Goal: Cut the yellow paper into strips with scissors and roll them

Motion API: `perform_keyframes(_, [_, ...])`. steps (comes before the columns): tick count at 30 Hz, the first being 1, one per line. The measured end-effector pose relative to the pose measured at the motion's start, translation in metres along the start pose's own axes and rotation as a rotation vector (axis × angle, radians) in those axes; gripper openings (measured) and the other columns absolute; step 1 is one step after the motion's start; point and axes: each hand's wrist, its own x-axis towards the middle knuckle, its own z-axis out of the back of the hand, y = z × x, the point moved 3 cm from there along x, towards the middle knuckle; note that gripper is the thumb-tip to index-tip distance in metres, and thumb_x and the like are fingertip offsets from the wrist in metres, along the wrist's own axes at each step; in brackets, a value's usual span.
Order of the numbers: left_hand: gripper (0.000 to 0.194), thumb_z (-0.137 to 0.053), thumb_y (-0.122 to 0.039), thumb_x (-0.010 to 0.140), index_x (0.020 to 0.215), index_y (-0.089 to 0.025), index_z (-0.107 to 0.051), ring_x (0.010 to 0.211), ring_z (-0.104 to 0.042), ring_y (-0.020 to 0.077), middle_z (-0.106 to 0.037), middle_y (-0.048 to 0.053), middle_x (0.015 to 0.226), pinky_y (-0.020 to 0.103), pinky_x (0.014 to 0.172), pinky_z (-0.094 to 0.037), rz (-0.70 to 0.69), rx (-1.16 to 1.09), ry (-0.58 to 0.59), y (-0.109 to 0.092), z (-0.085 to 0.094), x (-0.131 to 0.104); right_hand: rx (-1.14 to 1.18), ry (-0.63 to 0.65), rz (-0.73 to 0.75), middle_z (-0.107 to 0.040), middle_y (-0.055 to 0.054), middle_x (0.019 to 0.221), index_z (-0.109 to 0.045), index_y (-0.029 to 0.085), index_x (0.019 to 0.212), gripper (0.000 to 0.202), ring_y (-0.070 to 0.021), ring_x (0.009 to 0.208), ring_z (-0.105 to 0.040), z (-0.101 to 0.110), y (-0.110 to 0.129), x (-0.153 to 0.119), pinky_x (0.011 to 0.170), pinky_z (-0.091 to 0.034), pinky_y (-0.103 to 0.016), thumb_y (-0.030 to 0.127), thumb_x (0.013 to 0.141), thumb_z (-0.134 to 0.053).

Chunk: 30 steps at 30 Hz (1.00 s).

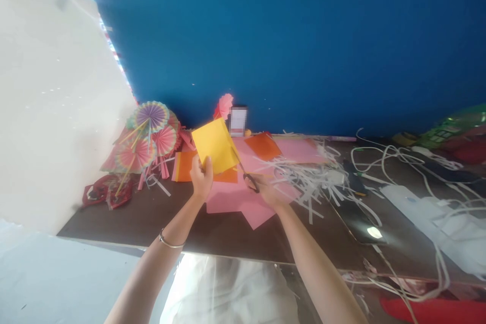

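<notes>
A yellow paper square [215,143] is held up and tilted above the table by my left hand [202,178], thumb in front. Dark-handled scissors [251,183] are in my right hand [266,190], their blades pointing up and left along the right edge of the yellow paper. Whether the blades are parted is too blurred to tell. Below both hands lie pink sheets [228,199] and orange sheets [185,166], and another orange piece [262,146] rests further back.
Folded paper fans [151,117] stand at the left. A phone [238,121] leans upright at the back. White paper strips [309,177] heap right of my right hand. Beyond them are a dark phone [360,225] and white cables [429,182] on the brown table [152,223].
</notes>
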Motion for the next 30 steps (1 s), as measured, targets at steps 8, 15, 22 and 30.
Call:
perform_keyframes(8, [0.036,-0.052,-0.046,0.08,0.1,-0.015,-0.053,0.069,-0.063,0.0151,-0.064,0.009,0.086,0.021,0.052,-0.047,0.001,-0.017,-0.002,-0.0015,0.0007,0.0004,-0.02,0.004,-0.005,-0.027,0.006,0.056,-0.035,0.02,0.059,0.038,-0.0089,0.052,-0.022,-0.0002,-0.0015,0.0,0.052,-0.015,-0.027,0.047,0.081,-0.049])
perform_keyframes(15, [0.034,-0.051,-0.045,0.08,0.097,-0.016,-0.053,0.069,-0.063,0.0153,-0.064,0.009,0.085,0.02,0.051,-0.046,0.007,-0.014,0.002,-0.0017,0.0008,0.0006,-0.077,-0.006,-0.013,-0.028,0.006,0.056,-0.036,0.019,0.058,0.038,-0.0091,0.052,-0.023,-0.0007,0.0041,-0.0012,0.052,-0.017,-0.026,0.047,0.082,-0.047])
perform_keyframes(22, [0.034,-0.052,-0.044,0.08,0.099,-0.016,-0.053,0.072,-0.064,0.0162,-0.064,0.009,0.087,0.021,0.053,-0.047,0.017,-0.003,0.006,-0.0007,0.0005,0.0014,-0.138,-0.055,-0.075,-0.032,0.005,0.056,-0.041,0.019,0.061,0.036,-0.0096,0.053,-0.027,0.0007,0.007,-0.0028,0.052,-0.019,-0.026,0.048,0.08,-0.049])
perform_keyframes(30, [0.033,-0.051,-0.044,0.081,0.099,-0.016,-0.053,0.072,-0.064,0.0167,-0.064,0.009,0.089,0.023,0.054,-0.048,0.023,-0.004,0.033,-0.0004,-0.0009,0.0008,0.043,0.007,0.024,-0.032,0.005,0.055,-0.031,0.02,0.055,0.042,-0.0087,0.049,-0.026,-0.0022,0.0019,-0.0003,0.05,-0.019,-0.028,0.048,0.08,-0.05])
